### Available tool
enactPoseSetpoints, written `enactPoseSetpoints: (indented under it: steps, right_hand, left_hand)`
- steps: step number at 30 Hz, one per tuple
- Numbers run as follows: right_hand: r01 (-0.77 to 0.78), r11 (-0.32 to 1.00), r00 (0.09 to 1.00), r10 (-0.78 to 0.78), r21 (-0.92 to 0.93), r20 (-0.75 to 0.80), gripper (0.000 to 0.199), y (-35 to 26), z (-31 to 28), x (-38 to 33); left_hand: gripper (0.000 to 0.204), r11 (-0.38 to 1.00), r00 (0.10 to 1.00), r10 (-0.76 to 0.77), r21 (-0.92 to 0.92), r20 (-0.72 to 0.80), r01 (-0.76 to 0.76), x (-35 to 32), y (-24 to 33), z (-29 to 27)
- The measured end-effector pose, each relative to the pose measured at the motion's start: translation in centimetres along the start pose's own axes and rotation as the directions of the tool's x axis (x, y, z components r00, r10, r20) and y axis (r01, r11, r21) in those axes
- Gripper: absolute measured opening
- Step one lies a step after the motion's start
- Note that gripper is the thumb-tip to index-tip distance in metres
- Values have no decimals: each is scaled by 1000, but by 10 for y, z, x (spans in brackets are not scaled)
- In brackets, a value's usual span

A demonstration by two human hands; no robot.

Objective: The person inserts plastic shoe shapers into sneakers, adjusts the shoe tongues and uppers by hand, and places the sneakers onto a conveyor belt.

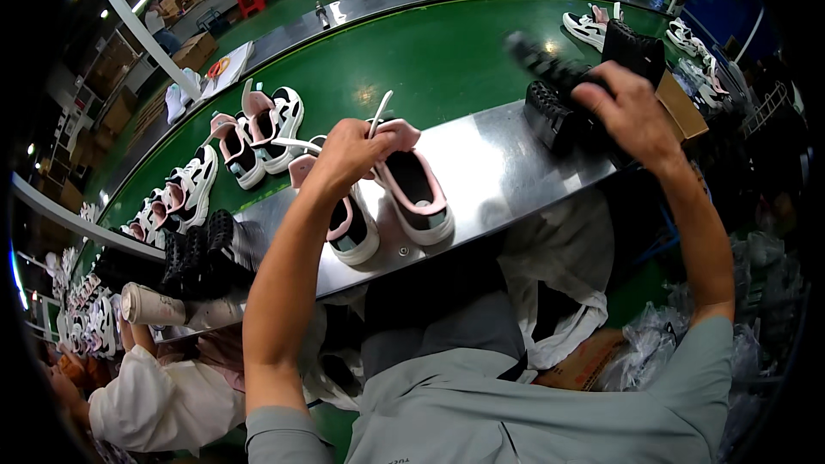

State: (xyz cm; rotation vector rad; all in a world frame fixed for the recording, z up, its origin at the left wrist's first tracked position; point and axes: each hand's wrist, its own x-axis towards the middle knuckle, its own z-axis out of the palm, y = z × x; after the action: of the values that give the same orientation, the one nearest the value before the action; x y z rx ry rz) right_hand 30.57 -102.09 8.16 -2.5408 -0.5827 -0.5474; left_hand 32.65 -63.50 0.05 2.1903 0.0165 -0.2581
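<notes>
A pair of white-and-black sneakers with pink lining stands on the steel ledge before me. My left hand (357, 150) is closed at the tongue and pale lace of the right-hand sneaker (421, 202). The left-hand sneaker (351, 232) is partly covered by my wrist and forearm. At the right, my right hand (632, 112) is closed around one end of a black ridged, elongated piece (546, 62), blurred by motion; its exact kind is unclear. Just below it, another black ridged piece (550, 116) rests on the ledge.
Several similar sneakers (275, 120) sit on the green conveyor belt (430, 51) to the left. More black ridged pieces (198, 249) and a paper cup (150, 305) are at the near left, beside a person in white (163, 399). A cardboard box (681, 107) stands right.
</notes>
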Motion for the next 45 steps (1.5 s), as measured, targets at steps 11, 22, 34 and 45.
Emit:
enactPoseSetpoints:
  steps: [11,22,34,45]
  right_hand:
    - [-48,994,756,98,-94,647,57,-112,49,9]
    - [246,914,924,-122,-322,362,32,-113,130,-41]
    - [-187,976,930,211,-109,302,37,-62,110,-22]
    - [-343,921,883,384,-186,270,25,-54,175,-3]
  left_hand:
    - [23,955,964,254,-141,-73,-262,-14,14,40]
    - [17,872,874,480,-70,-72,-485,21,2,73]
    - [66,967,971,200,-131,-131,-217,-28,25,90]
    - [64,987,956,55,158,-287,-9,-23,21,123]
